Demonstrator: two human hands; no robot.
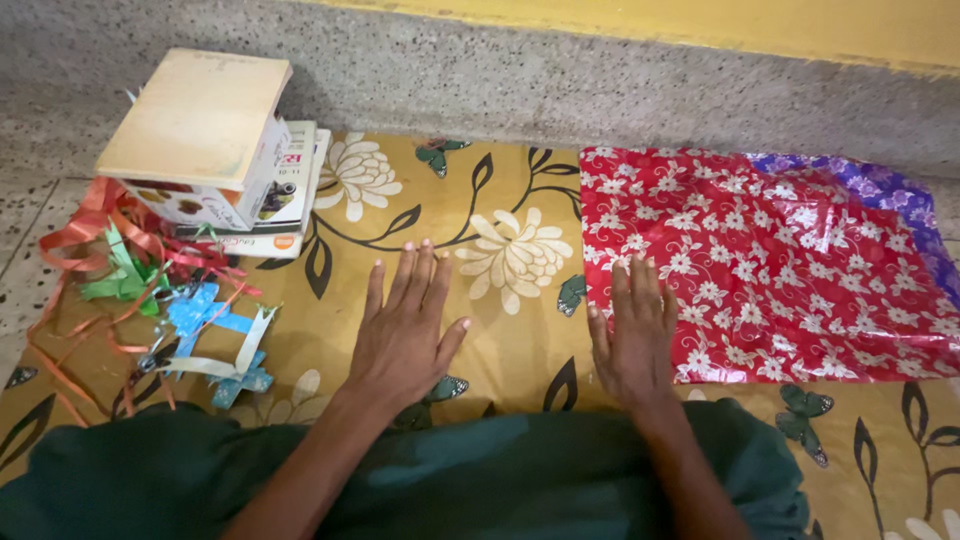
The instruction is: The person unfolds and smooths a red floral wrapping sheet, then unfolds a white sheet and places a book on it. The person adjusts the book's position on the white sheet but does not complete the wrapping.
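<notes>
All positions given relative to the floral mat [500, 350], mustard-yellow with white flowers and dark leaves.

Far left edge of mat: tangle of ribbon strips [130, 270], red/orange, green, blue and cream, spilling partly onto the stone floor. Small scissors [155, 350] appear to lie in the tangle; hard to confirm.

Upper-left corner of mat: tan box [200, 125], tilted, sitting on a stack of booklets [290, 195].

Mat centre: left hand [405, 330] palm-down, fingers spread and straight, flat on the mat surface. Holds nothing.

Just right of centre: right hand [635, 340] palm-down, fingers extended. Fingertips and most of the palm overlap the left edge of the red wrapping sheet [780, 260], pressing on it. Flat contact only, no pinch.

Right half of mat: red sheet lies flat, glossy, white flower print. Purple wrapping sheet [890, 190] sits under it, showing at the top-right corner.

Near edge of mat: green garment [400, 480] covers the person's lap.
</notes>
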